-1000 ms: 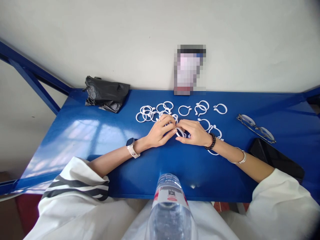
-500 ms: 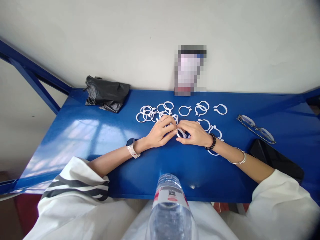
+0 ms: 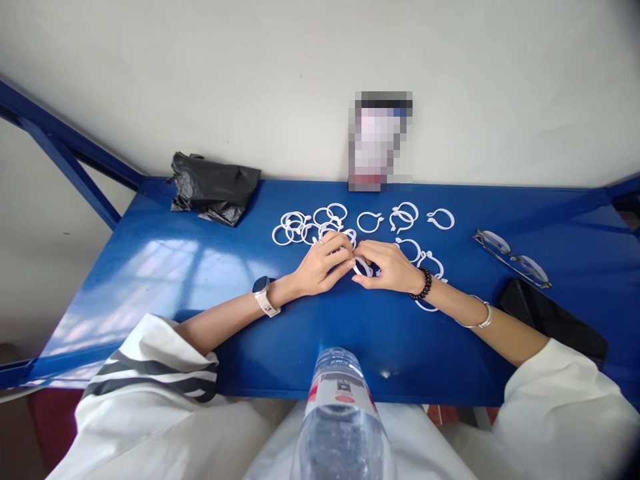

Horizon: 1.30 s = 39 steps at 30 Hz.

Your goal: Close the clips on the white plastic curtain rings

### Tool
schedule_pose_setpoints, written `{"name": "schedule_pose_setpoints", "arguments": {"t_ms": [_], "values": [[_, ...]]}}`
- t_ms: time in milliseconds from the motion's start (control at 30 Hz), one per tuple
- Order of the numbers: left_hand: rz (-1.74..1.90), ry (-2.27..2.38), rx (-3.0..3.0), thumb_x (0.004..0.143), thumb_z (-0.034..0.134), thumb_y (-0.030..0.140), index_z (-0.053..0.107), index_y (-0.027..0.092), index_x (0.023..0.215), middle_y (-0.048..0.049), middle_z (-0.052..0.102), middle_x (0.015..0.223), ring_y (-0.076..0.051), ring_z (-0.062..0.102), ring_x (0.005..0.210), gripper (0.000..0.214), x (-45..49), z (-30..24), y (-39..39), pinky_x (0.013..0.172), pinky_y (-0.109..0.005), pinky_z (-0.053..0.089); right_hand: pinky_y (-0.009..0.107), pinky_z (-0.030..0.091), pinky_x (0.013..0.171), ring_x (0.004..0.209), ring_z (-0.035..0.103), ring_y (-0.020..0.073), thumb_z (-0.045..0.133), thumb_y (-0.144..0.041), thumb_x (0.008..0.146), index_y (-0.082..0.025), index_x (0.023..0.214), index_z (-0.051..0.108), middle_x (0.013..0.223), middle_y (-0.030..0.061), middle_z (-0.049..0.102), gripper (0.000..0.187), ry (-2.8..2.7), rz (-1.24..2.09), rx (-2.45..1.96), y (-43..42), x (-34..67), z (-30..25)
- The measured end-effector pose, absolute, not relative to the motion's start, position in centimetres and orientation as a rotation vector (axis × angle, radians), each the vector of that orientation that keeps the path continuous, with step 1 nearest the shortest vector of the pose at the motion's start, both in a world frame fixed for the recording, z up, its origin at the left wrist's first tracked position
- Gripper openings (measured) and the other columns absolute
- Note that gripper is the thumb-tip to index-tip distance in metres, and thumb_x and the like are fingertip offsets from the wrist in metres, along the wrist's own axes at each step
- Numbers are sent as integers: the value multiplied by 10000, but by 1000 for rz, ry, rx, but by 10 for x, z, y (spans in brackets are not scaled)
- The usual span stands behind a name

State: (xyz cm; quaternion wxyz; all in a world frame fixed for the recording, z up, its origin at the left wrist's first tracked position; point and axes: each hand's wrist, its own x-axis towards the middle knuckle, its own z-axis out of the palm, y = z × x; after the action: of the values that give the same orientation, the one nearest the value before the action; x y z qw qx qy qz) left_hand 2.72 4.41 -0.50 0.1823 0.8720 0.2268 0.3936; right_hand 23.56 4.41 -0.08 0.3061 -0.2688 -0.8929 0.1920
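Note:
Between my two hands is a white plastic ring (image 3: 363,267), with its far side partly hidden by fingers. My left hand (image 3: 326,265) is closed, thumb and fingertips pinching the ring's left edge. Curled round the ring from the right, my right hand (image 3: 387,265) is closed on it too. Several more white rings (image 3: 291,227) lie loosely clustered beyond my left hand, some overlapping. Other open-ended rings with small knobs (image 3: 370,222) are spread behind and around my right hand; a few are partly covered by it.
On the blue table (image 3: 240,340), a black plastic bag (image 3: 215,190) lies at the back left. A blurred-out upright object (image 3: 377,143) leans on the wall. Eyeglasses (image 3: 513,258) and a black phone (image 3: 553,320) lie at right. A clear bottle (image 3: 343,420) stands close in front of me.

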Motion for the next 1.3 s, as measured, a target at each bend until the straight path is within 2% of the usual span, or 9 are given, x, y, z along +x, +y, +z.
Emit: {"name": "schedule_pose_setpoints", "arguments": {"t_ms": [467,600,800,1033,1200,1300], "values": [[1045,629,2455,1016,424,271,557,171,877,-76,619,871,-182,549,844,217,28,-5,46,821,-365,472,265,416,576,606,529,147,540,-453,935,-198,804,543,690,13,605,287,-2390,484,-717,44,236,-1],[1082,630,2443,1015,430,270,560,172,885,-75,615,875,-185,552,856,207,28,-7,46,828,-362,472,282,476,646,701,597,170,525,-475,954,-189,903,588,781,42,659,297,-2329,471,-719,43,236,0],[1037,625,2480,1023,426,315,568,176,899,-75,619,883,-187,552,865,234,28,-12,47,819,-351,471,321,540,761,861,654,198,565,-374,950,-200,943,618,902,70,696,181,-2271,472,-716,43,235,0],[1036,653,2504,1032,399,286,563,168,910,-77,620,865,-183,545,845,236,30,-12,48,794,-334,473,272,539,680,724,645,153,548,-340,977,-187,838,626,786,46,678,221,-2221,544,-662,43,235,2],[1016,673,2466,1033,384,318,549,177,899,-77,625,867,-185,560,841,256,30,-9,48,814,-350,477,274,542,680,726,653,156,552,-305,975,-184,866,636,818,60,694,182,-2202,525,-666,42,234,3],[1038,659,2457,1002,454,378,534,184,901,-70,626,861,-194,568,854,233,30,-7,47,810,-356,481,284,556,690,743,665,162,552,-295,974,-188,885,653,835,66,705,171,-2161,513,-672,41,234,4]]}}
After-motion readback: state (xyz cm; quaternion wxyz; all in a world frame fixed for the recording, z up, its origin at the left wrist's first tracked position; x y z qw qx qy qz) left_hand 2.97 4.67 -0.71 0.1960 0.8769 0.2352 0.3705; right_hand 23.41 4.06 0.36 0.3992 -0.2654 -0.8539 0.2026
